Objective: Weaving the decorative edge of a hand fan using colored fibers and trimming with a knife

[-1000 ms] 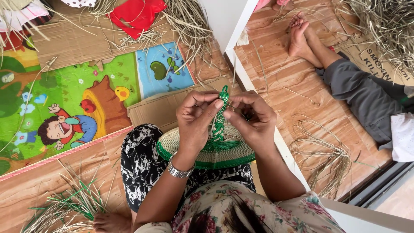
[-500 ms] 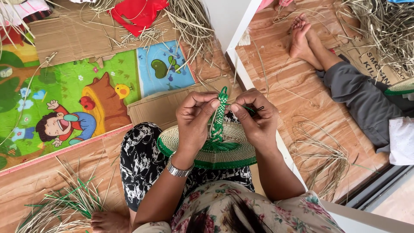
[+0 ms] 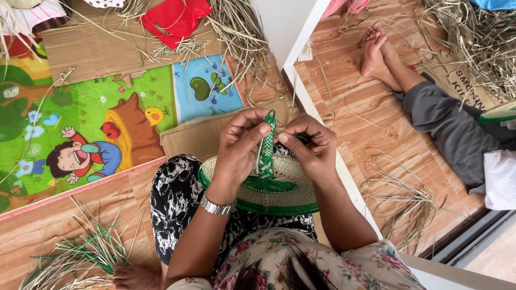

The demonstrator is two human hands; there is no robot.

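- One cartoon play mat covers the floor at the left of the frame.
- One round woven fan (pale, with a green rim) lies on the lap at lower centre.
- Two hands: left hand and right hand each pinch its one green-and-white braided handle, upright at centre.

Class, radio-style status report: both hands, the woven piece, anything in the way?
Left hand pinching braided green handle. Right hand gripping handle's other side. Woven fan resting on lap. Nothing in the way.
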